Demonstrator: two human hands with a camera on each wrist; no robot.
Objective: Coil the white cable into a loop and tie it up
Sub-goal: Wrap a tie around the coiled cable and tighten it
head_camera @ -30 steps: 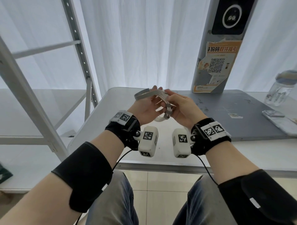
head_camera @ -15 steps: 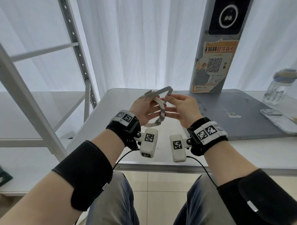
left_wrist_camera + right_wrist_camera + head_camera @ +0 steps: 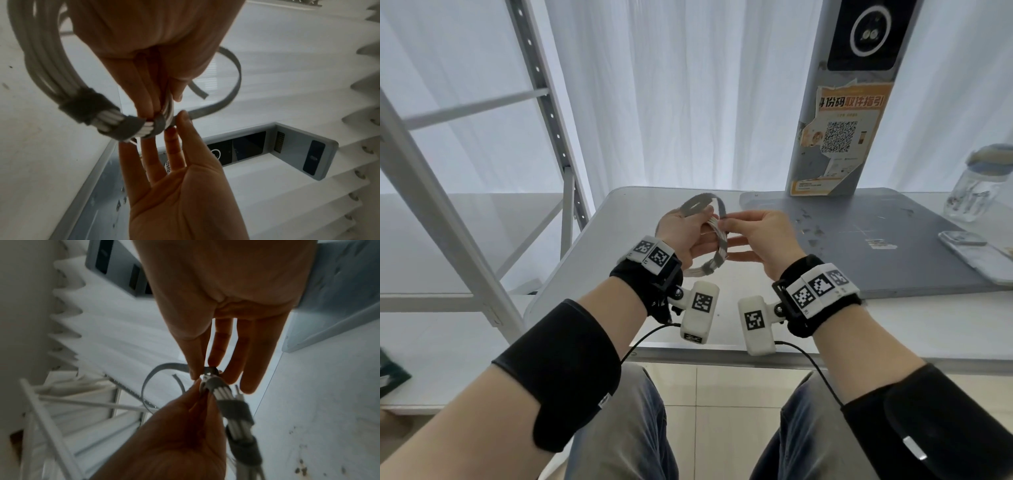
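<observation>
The white cable (image 3: 719,241) is coiled into a small loop and held in the air above the table's left part. A grey strap (image 3: 700,205) winds round the coil in several turns (image 3: 86,110), and its free end arcs loosely above my left hand. My left hand (image 3: 707,228) grips the coil's top, fingers curled round the strands (image 3: 166,104). My right hand (image 3: 724,222) pinches the strap between thumb and forefinger right at the coil (image 3: 202,372), its other fingers straight. The coil (image 3: 238,425) hangs below both hands.
The white table (image 3: 592,260) carries a grey mat (image 3: 893,246) on the right. An upright grey post (image 3: 839,102) with a QR poster stands at the back. A glass jar (image 3: 976,185) and a flat device (image 3: 969,246) lie far right. A metal rack (image 3: 465,192) stands left.
My right hand has let go of the coil's lower side and now pinches the strap at the top. The strap's free loop has swung round over my left hand.
</observation>
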